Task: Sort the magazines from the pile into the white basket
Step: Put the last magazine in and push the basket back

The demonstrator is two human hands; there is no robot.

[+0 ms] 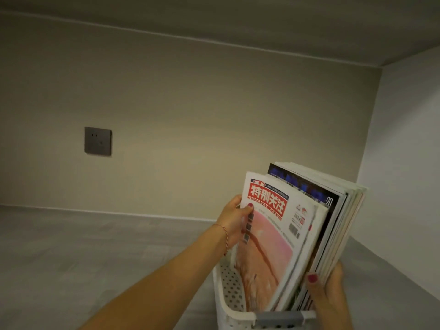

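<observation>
Several magazines (333,222) stand upright in a white perforated basket (229,296) at the lower right. The front magazine (269,236) has a white cover with a red title block and a pink picture. My left hand (234,219) grips its left edge, thumb on the cover. My right hand (326,294) holds the lower right edge of the stack, thumb pressed on the page edges. The basket's near rim has a grey handle (278,317).
The basket sits on a grey surface (95,258) inside a recess with a beige back wall. A dark socket plate (97,140) is on that wall at the left. A white side wall (404,163) stands close on the right.
</observation>
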